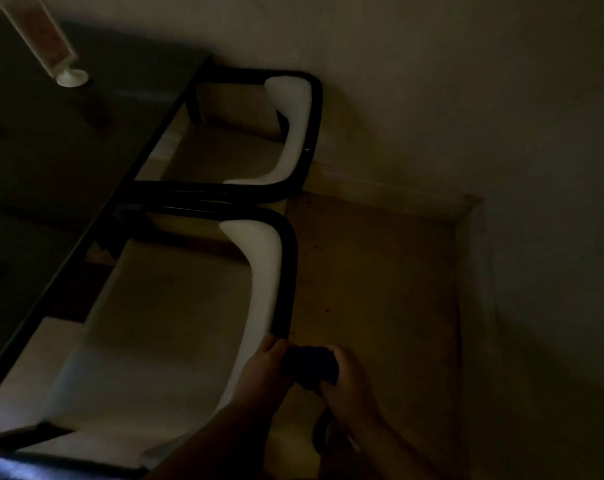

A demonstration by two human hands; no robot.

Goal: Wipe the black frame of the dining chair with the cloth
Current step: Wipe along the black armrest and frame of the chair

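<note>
The room is dim. Nearest, both hands meet at the back of the near dining chair (176, 323): the left hand (264, 372) and right hand (349, 386) each have their grip closed on a dark cloth (309, 367), bunched between them against the black frame (286, 271). That frame runs as a tube away from the hands along the white backrest, then bends left toward the dark surface (51, 168). It looks smooth and glossy. Beyond stands a second chair (293, 126) by the wall (467, 81), over a tan floor (380, 271). A white stand (47, 46) sits on the surface.
</note>
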